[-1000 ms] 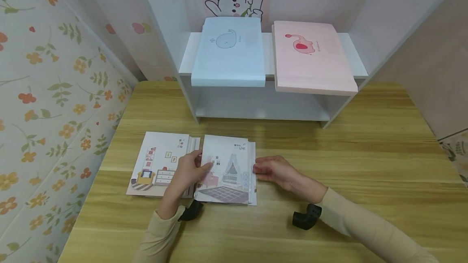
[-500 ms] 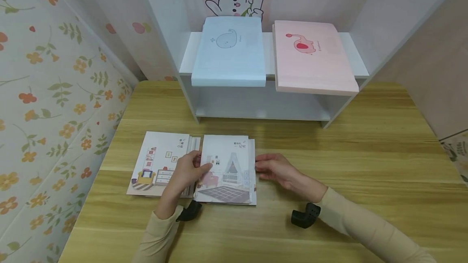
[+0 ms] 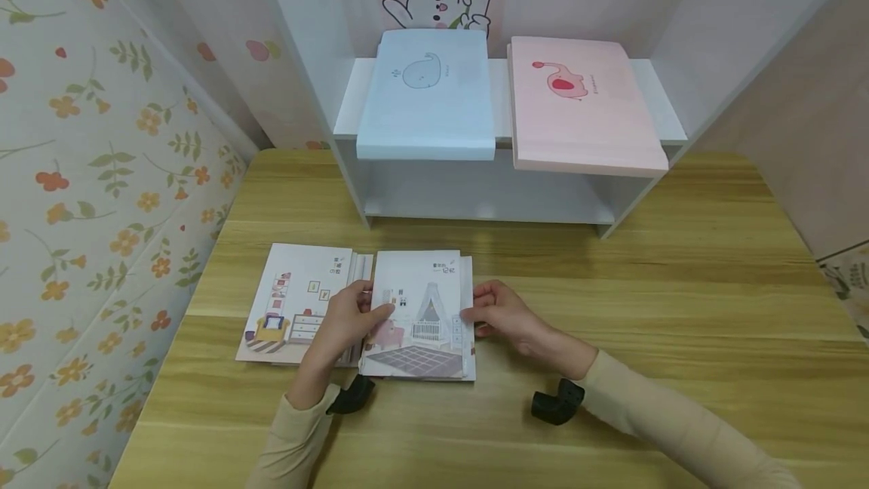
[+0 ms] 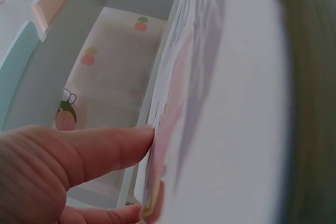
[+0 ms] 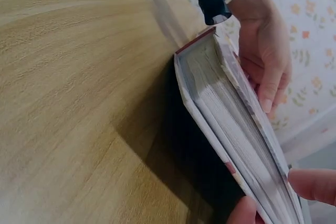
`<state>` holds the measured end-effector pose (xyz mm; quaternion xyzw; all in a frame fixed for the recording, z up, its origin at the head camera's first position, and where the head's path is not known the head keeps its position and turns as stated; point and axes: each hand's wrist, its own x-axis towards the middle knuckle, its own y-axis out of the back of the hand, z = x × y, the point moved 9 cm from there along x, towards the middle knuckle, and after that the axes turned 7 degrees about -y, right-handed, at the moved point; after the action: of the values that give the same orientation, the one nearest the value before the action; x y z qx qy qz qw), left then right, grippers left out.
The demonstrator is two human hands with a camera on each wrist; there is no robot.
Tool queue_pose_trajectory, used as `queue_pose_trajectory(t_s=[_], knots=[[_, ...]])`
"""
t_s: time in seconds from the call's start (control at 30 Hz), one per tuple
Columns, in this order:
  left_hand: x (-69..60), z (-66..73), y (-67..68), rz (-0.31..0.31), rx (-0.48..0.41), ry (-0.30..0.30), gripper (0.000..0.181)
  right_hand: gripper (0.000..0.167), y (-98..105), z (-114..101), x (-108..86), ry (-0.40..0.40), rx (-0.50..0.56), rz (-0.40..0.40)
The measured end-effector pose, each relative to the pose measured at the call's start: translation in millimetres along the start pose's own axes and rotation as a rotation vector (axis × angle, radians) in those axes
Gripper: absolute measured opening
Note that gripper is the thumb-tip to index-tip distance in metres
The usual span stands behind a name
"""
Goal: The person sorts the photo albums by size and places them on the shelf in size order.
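Observation:
A white notebook (image 3: pixel 417 338) with a drawn nursery room on its cover lies on the table in the head view. Its thick page block (image 5: pixel 231 114) faces the right wrist camera, between pale hard covers. My left hand (image 3: pixel 349 319) grips the left edge, thumb on the cover and fingers underneath, partly hidden. From the other side my right hand (image 3: pixel 509 317) pinches the right edge; its thumb lies on the cover and a finger is below. Close by on the left is a pile of similar notebooks (image 3: pixel 271 293), the top one showing a yellow armchair and a dresser.
A white shelf unit (image 3: pixel 489 198) stands behind the notebooks. On its upper board lie a blue whale-print book (image 3: pixel 428 108) and a pink elephant-print book (image 3: pixel 584 123), both jutting over the front. A floral cloth (image 3: pixel 102 195) hangs at the left. Wooden tabletop (image 3: pixel 699 293) extends to the right.
My right hand has shifted slightly left, from touching the notebook's right edge to pinching it with the thumb on the cover. The top cover now lies straighter. My left hand keeps its hold.

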<state>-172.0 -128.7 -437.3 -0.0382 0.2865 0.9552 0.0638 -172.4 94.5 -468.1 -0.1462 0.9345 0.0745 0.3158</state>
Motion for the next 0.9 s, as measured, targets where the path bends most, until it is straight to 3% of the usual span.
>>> queue_pose_trajectory(t_s=[0.17, 0.9], knots=[[-1.6, -0.6, -0.2, 0.0, -0.01, 0.022, 0.04, 0.045, -1.4, 0.0, 0.8, 0.015, -0.018, 0.013], [-5.2, 1.3, 3.1, 0.013, -0.097, 0.008, 0.048, 0.042, 1.5, -8.4, -7.9, 0.112, -0.023, 0.024]])
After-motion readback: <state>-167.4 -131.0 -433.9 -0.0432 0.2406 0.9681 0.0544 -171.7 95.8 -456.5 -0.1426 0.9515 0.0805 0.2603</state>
